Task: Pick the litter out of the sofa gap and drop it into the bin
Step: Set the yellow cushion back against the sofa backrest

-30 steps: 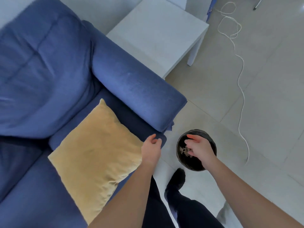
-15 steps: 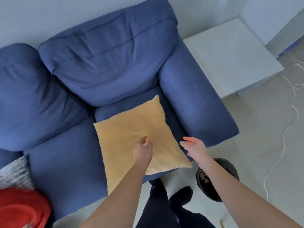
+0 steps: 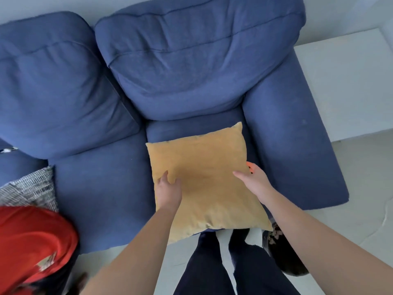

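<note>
While cushion (image 3: 204, 184) is pinched at 9 o'clock by left hand (image 3: 169, 189) and clasped at 3 o'clock by right hand (image 3: 254, 180), it should be lifted level.

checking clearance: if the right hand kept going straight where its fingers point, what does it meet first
The yellow cushion: the right hand is at its right edge, thumb on top. Past that, probably the sofa's back cushion, though depth is unclear.
</note>
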Demonstrator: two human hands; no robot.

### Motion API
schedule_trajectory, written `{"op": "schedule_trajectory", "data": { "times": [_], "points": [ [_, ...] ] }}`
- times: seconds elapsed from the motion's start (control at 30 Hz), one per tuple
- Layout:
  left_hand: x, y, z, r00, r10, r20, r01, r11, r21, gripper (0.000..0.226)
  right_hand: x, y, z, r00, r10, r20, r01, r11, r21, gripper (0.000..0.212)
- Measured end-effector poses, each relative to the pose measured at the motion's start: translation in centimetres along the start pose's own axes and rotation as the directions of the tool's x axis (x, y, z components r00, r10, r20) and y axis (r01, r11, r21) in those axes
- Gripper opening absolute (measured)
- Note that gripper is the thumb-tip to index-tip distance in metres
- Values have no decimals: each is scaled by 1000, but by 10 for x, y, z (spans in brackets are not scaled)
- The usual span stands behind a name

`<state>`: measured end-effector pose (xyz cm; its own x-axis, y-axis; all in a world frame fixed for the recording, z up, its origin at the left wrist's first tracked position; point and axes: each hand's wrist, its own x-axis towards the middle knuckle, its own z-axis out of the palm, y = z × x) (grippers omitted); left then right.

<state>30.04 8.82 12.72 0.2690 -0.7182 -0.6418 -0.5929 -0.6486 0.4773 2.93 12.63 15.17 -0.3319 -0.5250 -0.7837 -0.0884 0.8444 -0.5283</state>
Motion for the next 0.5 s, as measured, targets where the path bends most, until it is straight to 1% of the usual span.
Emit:
{"op": "schedule_trajectory", "data": {
  "times": [0.03, 0.13, 0.23, 0.4, 0.5],
  "points": [
    [5, -2, -2, 999, -33, -10, 33, 999, 1, 66, 7, -2, 2, 1000, 8, 7, -8, 1000, 2, 76],
    [22, -13, -7, 990, -144, -13, 143, 989, -20, 74, 30, -6, 9, 999, 48, 12, -48, 998, -26, 99],
    [38, -26, -8, 971, -237, 15, 237, 964, -122, 84, 55, -5, 15, 996, 90, 14, -89, 994, -70, 115],
    [59, -42, -7, 930, -362, 69, 364, 873, -324, 100, 90, 5, 17, 977, 192, 94, -186, 980, -70, 117],
    [71, -48, -3, 900, -416, 132, 434, 817, -379, 110, 106, 10, 15, 944, 290, 156, -281, 957, -78, 125]
  ]
}}
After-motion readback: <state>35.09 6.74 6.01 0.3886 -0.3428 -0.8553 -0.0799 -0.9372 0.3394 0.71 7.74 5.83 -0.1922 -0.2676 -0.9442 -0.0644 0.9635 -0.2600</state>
